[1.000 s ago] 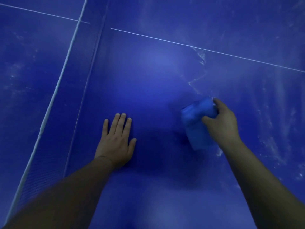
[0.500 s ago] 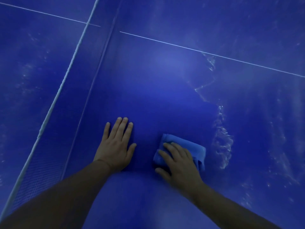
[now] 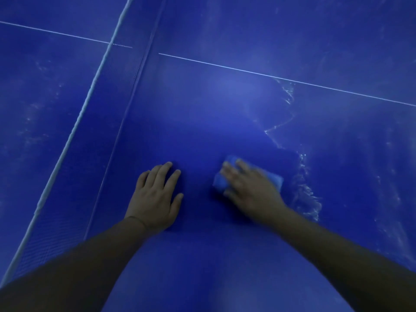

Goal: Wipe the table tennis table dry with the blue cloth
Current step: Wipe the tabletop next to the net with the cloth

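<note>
Mid-wipe. Presses blue cloth (image 3: 275,180) flat on bench (image 3: 202,109) under right hand (image 3: 252,191), fingers straight, spread. Braces with left hand (image 3: 155,199) just beside, fingers flat, holding nothing. Probably needs next a sweep rightward into water streaks (image 3: 305,197).

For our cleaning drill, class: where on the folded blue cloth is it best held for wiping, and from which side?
From above, on its broad top face. The folded blue cloth lies flat as a pad on the blue table tennis table, so a spread palm, as the right hand has it, should press it evenly; its soft edges would likely buckle if pushed.
</note>
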`<state>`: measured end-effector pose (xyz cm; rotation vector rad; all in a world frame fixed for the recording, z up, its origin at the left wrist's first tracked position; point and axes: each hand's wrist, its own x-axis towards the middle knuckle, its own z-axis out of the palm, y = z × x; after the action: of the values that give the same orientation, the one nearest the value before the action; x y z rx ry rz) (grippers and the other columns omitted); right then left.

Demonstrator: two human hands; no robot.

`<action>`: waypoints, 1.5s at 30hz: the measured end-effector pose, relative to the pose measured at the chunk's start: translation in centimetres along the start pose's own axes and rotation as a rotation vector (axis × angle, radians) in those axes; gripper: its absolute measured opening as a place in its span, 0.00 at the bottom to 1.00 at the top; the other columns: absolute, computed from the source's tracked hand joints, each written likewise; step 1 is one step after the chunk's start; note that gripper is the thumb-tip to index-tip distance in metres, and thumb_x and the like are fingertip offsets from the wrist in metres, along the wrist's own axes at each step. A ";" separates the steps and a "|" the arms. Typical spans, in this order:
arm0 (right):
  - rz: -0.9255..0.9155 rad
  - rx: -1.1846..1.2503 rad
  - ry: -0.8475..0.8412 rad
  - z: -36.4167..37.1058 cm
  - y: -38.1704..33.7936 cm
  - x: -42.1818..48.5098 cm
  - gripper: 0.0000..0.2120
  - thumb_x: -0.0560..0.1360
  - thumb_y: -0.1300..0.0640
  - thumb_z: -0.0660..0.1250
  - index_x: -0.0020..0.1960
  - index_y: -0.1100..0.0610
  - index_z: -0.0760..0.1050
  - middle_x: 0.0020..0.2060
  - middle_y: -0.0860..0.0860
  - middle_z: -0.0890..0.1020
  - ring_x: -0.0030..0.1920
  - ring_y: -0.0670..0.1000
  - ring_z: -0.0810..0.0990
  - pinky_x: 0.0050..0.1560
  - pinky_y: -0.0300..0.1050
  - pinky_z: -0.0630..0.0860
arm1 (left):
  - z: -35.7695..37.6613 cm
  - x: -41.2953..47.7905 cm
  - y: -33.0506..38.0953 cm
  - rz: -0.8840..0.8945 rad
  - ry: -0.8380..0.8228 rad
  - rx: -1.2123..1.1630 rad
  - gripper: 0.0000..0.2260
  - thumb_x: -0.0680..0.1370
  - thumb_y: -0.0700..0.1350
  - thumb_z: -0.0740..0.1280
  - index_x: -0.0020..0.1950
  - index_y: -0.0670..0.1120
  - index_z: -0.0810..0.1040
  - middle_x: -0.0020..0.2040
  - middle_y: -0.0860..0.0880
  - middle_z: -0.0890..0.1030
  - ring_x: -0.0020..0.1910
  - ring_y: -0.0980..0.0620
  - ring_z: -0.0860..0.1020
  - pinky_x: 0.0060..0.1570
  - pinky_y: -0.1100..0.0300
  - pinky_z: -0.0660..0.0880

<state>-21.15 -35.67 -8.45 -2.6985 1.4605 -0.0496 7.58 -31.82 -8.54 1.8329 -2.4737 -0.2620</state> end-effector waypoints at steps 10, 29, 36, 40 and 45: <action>0.128 0.074 0.061 1.1 -0.5 1.0 0.22 0.82 0.46 0.54 0.75 0.45 0.66 0.74 0.51 0.71 0.74 0.62 0.67 0.68 0.63 0.67 | -0.5 10.1 0.9 -0.024 0.024 -0.033 0.30 0.79 0.58 0.53 0.74 0.41 0.70 0.75 0.38 0.67 0.74 0.39 0.63 0.74 0.35 0.53; 0.825 0.039 0.246 0.4 7.8 10.4 0.26 0.83 0.46 0.49 0.75 0.57 0.70 0.73 0.56 0.72 0.72 0.65 0.69 0.64 0.62 0.71 | -0.2 16.3 -0.6 -0.059 -0.114 0.039 0.36 0.78 0.63 0.39 0.82 0.47 0.46 0.82 0.45 0.44 0.81 0.46 0.40 0.76 0.37 0.39; 0.207 -0.043 0.211 1.5 5.9 19.3 0.20 0.81 0.52 0.55 0.67 0.57 0.77 0.68 0.55 0.78 0.66 0.64 0.76 0.57 0.57 0.77 | 0.2 16.3 -0.7 -0.044 -0.089 0.030 0.34 0.80 0.62 0.44 0.81 0.45 0.55 0.82 0.43 0.51 0.81 0.45 0.47 0.76 0.36 0.44; 0.878 0.056 0.205 -0.3 13.1 20.1 0.23 0.84 0.49 0.50 0.74 0.56 0.69 0.75 0.54 0.70 0.73 0.63 0.67 0.66 0.60 0.71 | 0.1 16.2 -0.7 -0.043 -0.113 0.028 0.34 0.80 0.63 0.40 0.82 0.48 0.45 0.83 0.45 0.43 0.81 0.47 0.39 0.76 0.38 0.37; 0.475 0.064 0.179 0.9 4.3 21.6 0.27 0.81 0.47 0.46 0.74 0.54 0.70 0.73 0.53 0.72 0.73 0.63 0.68 0.64 0.59 0.71 | 0.1 16.2 -0.6 -0.050 -0.116 0.043 0.34 0.80 0.64 0.41 0.82 0.48 0.48 0.83 0.44 0.46 0.81 0.46 0.42 0.76 0.36 0.40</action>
<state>-12.83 -56.09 -9.85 -2.2766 2.0701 -0.3096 3.35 -47.47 -9.68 1.9517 -2.5303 -0.3284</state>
